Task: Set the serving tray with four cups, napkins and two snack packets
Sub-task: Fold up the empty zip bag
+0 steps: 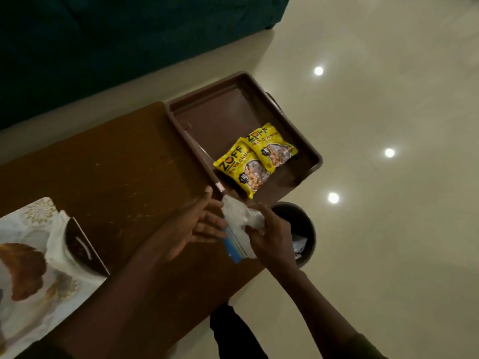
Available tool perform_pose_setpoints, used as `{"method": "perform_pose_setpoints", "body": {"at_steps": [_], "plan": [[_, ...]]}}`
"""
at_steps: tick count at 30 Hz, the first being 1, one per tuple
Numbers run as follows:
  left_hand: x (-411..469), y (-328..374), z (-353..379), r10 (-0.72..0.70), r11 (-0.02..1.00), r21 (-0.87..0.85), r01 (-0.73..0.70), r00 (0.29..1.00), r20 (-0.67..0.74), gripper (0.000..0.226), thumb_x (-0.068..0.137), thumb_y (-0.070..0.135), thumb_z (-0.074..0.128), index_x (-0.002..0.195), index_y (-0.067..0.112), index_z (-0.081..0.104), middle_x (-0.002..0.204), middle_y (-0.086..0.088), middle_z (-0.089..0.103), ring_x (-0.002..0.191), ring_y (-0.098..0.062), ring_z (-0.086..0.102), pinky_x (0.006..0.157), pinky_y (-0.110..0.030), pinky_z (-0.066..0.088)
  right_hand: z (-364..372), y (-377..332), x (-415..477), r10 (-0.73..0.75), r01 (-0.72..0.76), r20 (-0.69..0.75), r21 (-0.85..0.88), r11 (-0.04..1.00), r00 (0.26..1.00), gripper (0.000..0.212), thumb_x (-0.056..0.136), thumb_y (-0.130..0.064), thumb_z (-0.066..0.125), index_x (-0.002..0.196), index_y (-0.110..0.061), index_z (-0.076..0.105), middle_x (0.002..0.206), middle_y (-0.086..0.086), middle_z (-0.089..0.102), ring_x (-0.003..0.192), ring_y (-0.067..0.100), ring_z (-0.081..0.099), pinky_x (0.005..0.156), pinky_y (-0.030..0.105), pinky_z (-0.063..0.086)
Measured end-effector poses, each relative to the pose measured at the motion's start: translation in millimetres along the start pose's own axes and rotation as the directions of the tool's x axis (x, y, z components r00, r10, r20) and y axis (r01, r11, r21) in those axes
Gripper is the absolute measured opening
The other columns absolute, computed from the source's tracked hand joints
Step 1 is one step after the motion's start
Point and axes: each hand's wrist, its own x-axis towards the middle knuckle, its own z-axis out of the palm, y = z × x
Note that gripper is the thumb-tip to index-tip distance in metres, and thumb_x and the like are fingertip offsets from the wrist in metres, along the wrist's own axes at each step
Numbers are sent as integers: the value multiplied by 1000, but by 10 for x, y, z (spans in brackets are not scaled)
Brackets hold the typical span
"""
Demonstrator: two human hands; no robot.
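Note:
A brown serving tray (pixel 207 110) sits at the right end of a wooden table (pixel 116 172), partly overhanging its edge. Two yellow snack packets (pixel 255 158) lie side by side in the tray's near right part. Just in front of the tray, both hands hold a napkin pack (pixel 234 248) with a blue edge. My left hand (pixel 199 226) steadies it from the left, fingers spread along it. My right hand (pixel 269 234) pinches a white napkin (pixel 241 216) pulled up from the pack. No cups are in view.
A dark round waste bin (pixel 307 229) stands on the glossy floor right of the table. On the table's left lie a patterned white mat (pixel 33 301), a dark bowl-like object (pixel 80 250) with tissue, and a brown item. A teal sofa (pixel 103 47) fills the back.

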Motion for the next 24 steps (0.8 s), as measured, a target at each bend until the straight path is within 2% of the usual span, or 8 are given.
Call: {"method": "perform_pose_setpoints", "body": {"at_steps": [2,6,8,12,17,19,22,24], "plan": [[70,11,109,34,999,-26,-36,996,-81,46,92,55,45,112,18,63,81,-12,72,70,-27,73,82,-46,57,-150,191,5,97,-98,-138,0,995,986,32,73,-5,68,101,-21,66,86,-26,58,82,-15,54,68,4,42],[165,-41,285,45,999,-12,-46,996,-80,35,91,45,54,106,16,65,73,-8,65,61,-19,67,74,-38,56,-496,592,-4,273,-272,-305,44,961,912,34,75,-6,66,98,-31,60,91,-12,65,86,7,61,73,27,50],[206,-66,358,35,999,-3,-35,998,-58,32,92,41,56,105,13,65,72,-7,64,58,-16,65,74,-38,56,-642,829,-27,345,-354,-342,36,934,874,32,78,-12,66,102,-31,57,92,-8,66,83,14,61,69,29,50],[262,-68,482,25,999,33,-23,999,-39,32,92,35,58,108,8,64,67,-3,65,57,-15,62,67,-32,54,-755,1289,-67,459,-493,-329,-24,870,825,35,83,-24,65,115,-23,50,100,4,66,81,20,61,66,36,57],[345,10,605,15,999,52,-13,999,-34,31,92,33,59,109,7,63,70,-5,64,61,-19,61,66,-31,53,-653,1707,-24,573,-601,-254,-39,799,779,42,80,-23,64,117,-22,43,101,5,61,90,29,63,69,41,57],[395,56,630,7,999,40,-6,1000,-29,31,90,34,60,108,9,63,71,-5,64,60,-17,62,62,-29,55,-573,1823,26,604,-622,-206,-28,783,770,52,77,-24,69,121,-22,41,104,5,59,94,29,62,68,35,53],[462,103,641,8,1000,19,-8,1000,-12,30,88,35,62,107,12,64,70,-4,65,58,-15,64,58,-27,54,-471,1932,122,612,-623,-153,-27,782,776,82,67,-32,84,133,-18,37,125,10,59,110,30,58,82,38,51],[505,108,634,17,1000,4,-17,1000,-3,29,87,35,62,106,14,66,70,-4,66,59,-15,64,56,-26,54,-434,1981,174,576,-592,-147,-98,800,804,83,67,-34,84,134,-14,38,126,11,59,111,30,59,86,38,50]]}}
